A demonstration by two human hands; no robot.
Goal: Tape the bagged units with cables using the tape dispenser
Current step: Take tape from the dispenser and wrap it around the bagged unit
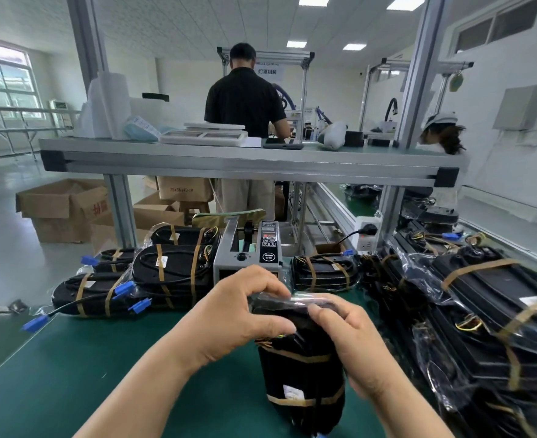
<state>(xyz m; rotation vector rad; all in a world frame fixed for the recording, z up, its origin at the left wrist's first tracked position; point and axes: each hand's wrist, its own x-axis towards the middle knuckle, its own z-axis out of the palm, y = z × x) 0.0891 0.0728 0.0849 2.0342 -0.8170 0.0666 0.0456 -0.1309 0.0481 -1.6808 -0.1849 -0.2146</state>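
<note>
A black bagged unit (302,374) stands on end on the green table (102,374), with two brown tape bands around it. My left hand (238,314) pinches the clear plastic at its top from the left. My right hand (352,343) grips the top from the right, fingers curled over the bag. Just behind my hands sits the grey tape dispenser (248,251) with its black control panel.
Taped units with blue connectors (128,287) lie stacked at the left (166,273), one more lies right of the dispenser (324,273), and a big pile fills the right side (482,311). An aluminium shelf (248,159) spans overhead. Cardboard boxes (61,210) and a person (245,102) stand beyond.
</note>
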